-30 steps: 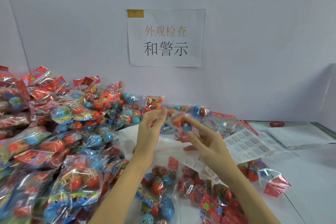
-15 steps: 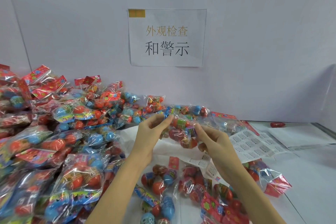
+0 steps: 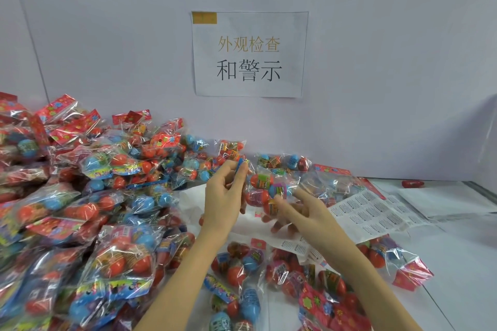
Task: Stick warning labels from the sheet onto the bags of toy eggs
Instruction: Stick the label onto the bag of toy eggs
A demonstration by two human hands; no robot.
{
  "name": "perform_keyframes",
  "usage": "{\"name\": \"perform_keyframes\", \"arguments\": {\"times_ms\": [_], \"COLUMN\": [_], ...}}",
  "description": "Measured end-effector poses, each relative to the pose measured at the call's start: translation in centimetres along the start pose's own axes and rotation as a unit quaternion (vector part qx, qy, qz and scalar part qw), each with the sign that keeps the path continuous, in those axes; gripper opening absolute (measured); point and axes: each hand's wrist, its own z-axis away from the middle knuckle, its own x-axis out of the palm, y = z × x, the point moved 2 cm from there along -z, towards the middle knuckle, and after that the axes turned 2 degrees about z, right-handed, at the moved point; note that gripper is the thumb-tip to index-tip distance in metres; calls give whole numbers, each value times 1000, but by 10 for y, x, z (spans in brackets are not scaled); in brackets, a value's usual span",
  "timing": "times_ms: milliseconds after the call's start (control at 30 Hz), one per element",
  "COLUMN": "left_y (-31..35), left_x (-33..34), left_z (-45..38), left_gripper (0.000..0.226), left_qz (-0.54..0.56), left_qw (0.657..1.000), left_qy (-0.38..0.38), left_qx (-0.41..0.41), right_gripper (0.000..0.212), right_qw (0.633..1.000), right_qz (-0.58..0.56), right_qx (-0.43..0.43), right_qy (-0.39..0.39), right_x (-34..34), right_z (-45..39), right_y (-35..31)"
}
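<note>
Left hand (image 3: 224, 191) pinching clear bag (image 3: 265, 191) of toy eggs, right hand (image 3: 301, 212) gripping it below.

Clear bags (image 3: 271, 188) of red and blue eggs, white label sheet (image 3: 373, 212), lilac wall (image 3: 107, 35)

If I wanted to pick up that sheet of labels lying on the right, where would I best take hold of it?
Probably by its near right edge, coming in from the right side. The label sheet lies flat on the white table, so a thumb-and-finger pinch at a free edge suits it. Its left part runs under bags of toy eggs and behind the right hand, so that side is blocked.
</note>
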Motion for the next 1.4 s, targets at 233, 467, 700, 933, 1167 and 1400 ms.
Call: {"name": "perform_keyframes", "arguments": {"times_ms": [233, 467, 700, 933, 1167, 1400], "left_y": [2, 0, -2, 2, 3, 2], "left_x": [0, -4, -4, -3, -8, 14], "left_z": [-2, -5, -4, -3, -3, 6], "left_gripper": [33, 21, 30, 17, 20, 63], "left_qz": [47, 26, 89, 139, -96, 21], "left_qw": [998, 998, 990, 980, 987, 981], "left_qy": [13, 6, 5, 7, 109, -147], "left_qx": [-39, -54, -111, -142, 74, -126], "right_gripper": [56, 32, 64, 60, 19, 60], "right_qw": [999, 999, 998, 997, 996, 983], "right_qz": [-52, -36, -12, -43, -76, 96], "right_qx": [4, 2, 35, 21, -15, -94], "right_qy": [6, -15, -59, -54, 50, 123], "right_x": [0, -4, -1, 0, -2, -6], "right_z": [1, 2, 0, 0, -1, -7], "right_y": [-3, -1, 2, 2, 0, 11]}}
